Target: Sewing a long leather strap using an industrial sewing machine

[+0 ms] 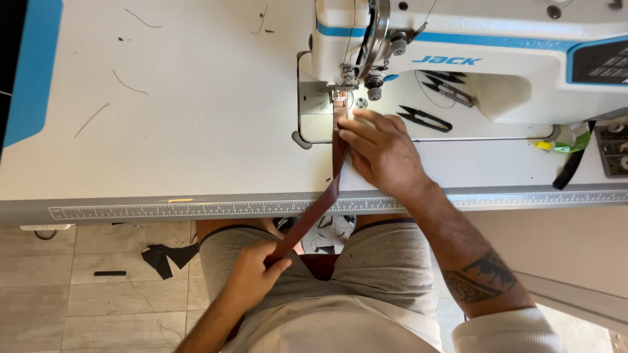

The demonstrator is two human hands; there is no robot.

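Your brown strap [335,167], a narrow flat band of smooth, leather-like material, runs from under the presser foot [340,91] of the sewing machine [497,46] straight down the white worktop [196,131], over its front edge and into your lap. Your right hand [379,153] lies flat on the worktop just beside the needle, fingers stretched out and pressing the strap's right edge down. Your left hand [252,274] is below the worktop edge, closed in a pinch on the strap's lower end above your grey shorts [386,261]. The strap hangs taut and slanted between the two hands. Behind your right hand, under the arm of the white and blue machine, lie two black thread snips [425,119], one near your fingertips and one further back; neither touches the strap. A ruler scale [196,209] is printed along the worktop's grey front edge. Loose thread ends [127,84] lie scattered on the worktop's left part, well apart from the strap. On the pale tiled floor [78,301] to your left lie dark offcuts [163,256] and a small black bar.
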